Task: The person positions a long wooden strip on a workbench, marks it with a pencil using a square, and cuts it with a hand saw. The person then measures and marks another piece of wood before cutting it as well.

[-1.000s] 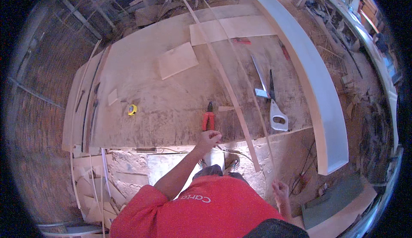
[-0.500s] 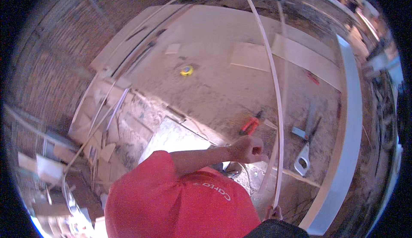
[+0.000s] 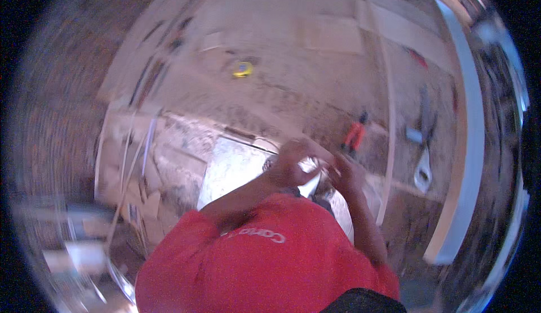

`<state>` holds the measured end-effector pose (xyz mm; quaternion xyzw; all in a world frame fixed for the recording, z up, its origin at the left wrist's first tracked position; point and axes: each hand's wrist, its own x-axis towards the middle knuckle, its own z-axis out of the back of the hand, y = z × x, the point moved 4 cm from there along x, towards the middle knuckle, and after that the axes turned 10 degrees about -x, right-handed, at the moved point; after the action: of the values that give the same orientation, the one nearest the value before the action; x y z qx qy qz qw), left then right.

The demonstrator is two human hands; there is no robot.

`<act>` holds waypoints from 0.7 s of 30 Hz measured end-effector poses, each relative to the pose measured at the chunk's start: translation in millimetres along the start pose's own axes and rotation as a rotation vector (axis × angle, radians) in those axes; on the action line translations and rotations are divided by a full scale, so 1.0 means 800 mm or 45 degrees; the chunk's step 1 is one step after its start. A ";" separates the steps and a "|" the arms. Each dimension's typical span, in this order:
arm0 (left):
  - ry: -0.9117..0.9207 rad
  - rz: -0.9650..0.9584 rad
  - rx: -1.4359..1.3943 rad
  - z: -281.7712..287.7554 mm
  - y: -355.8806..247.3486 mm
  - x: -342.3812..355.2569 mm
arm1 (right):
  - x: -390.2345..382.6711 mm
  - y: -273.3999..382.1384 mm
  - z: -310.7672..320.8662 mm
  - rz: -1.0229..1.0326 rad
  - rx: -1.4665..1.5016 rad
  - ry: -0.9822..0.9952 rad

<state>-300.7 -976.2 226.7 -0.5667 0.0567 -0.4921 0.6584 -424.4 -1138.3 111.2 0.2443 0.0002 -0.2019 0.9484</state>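
Note:
My left hand (image 3: 290, 163) and my right hand (image 3: 346, 175) are close together in front of my red shirt, fingers bent inward. Between them is a thin pale wooden strip (image 3: 317, 150), which both hands appear to grip near its end. Blurred by motion, it seems to run away toward the far left above the worktable. Exact finger positions are smeared. To the right of my right hand lies a tool with red-orange handles (image 3: 354, 135). Beyond it, another long thin strip (image 3: 389, 98) lies on the brown table (image 3: 270, 93).
A yellow tape measure (image 3: 242, 69) lies toward the far left. At right are a handsaw (image 3: 422, 172) with a white handle and a long pale board (image 3: 470, 121). Flat panels (image 3: 332, 34) rest at the back. Wood offcuts (image 3: 149, 208) crowd the left side, beside a bright white sheet (image 3: 231, 169).
My right hand has come up from the lower edge to join my left. The strip it held upright in view has swung toward the left. The view has shifted and blurred.

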 end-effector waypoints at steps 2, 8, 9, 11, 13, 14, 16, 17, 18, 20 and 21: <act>0.072 0.037 0.028 0.034 0.060 -0.029 | 0.045 0.064 -0.015 0.149 -0.091 -0.205; -0.018 0.011 0.281 0.165 0.123 -0.059 | 0.197 0.180 -0.095 0.259 -0.154 0.224; 0.012 0.097 0.265 0.179 0.141 -0.061 | 0.215 0.182 -0.114 0.259 -0.181 0.125; 0.074 0.097 0.245 0.196 0.148 -0.050 | 0.235 0.185 -0.143 0.279 -0.233 -0.085; 0.099 0.114 0.277 0.205 0.164 -0.043 | 0.237 0.194 -0.133 0.353 -0.339 -0.469; 0.160 0.024 0.395 0.205 0.177 -0.041 | 0.234 0.197 -0.124 0.407 -0.403 -0.657; 0.140 0.114 0.281 0.193 0.201 -0.044 | 0.208 0.179 -0.109 0.198 -0.379 -0.733; 0.131 0.155 0.220 0.182 0.205 -0.037 | 0.190 0.162 -0.095 0.093 -0.373 -0.776; 0.190 0.137 0.297 0.166 0.209 -0.030 | 0.170 0.131 -0.087 -0.098 -0.222 -0.727; 0.313 0.100 0.471 0.133 0.215 -0.016 | 0.117 0.049 -0.080 -0.444 -0.019 -0.724; 0.321 0.072 0.462 0.120 0.224 -0.012 | 0.093 0.004 -0.074 -0.597 0.029 -0.766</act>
<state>-140.3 -925.9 112.2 -0.3711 0.0650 -0.5425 0.7509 -349.1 -1136.7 52.8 0.1779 -0.2247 -0.4760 0.8314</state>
